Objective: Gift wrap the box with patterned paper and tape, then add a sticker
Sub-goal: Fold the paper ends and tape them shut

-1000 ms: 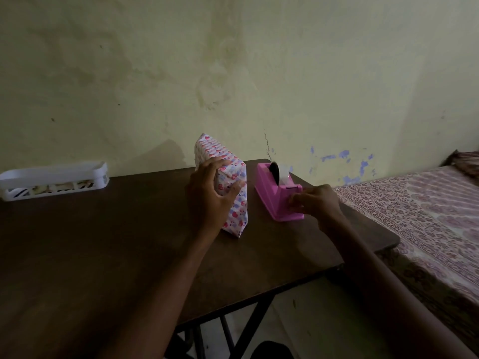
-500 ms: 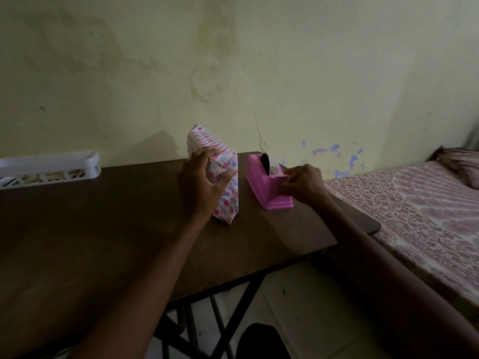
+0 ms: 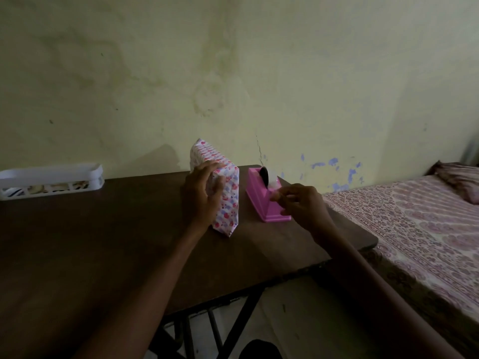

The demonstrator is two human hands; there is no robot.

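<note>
Tray (image 3: 51, 181): white, at ten o'clock on the table (image 3: 103, 242), well apart from the work; contents too dim to identify.

Left hand (image 3: 202, 195): it gripped the near end of the box (image 3: 228, 187), with fingers curled over the folded paper. Judged purpose: to hold the end flap shut and steady the box until tape arrived.

Box: fully covered in patterned paper. It stood on a narrow edge near mid-table, towards twelve o'clock, with its long axis running away from the person.

Dispenser (image 3: 261, 203): pink, at three o'clock of the box, just beside it and not touching, so within a short reach.

Right hand (image 3: 300, 203): thumb and forefinger were pinched together at the dispenser's near end, apparently on the free end of the tape (image 3: 272, 180). The strip itself was too faint to confirm.

Bed (image 3: 414, 229): at three o'clock, beyond the table edge.

No sticker was visible; that step was judged outstanding.
</note>
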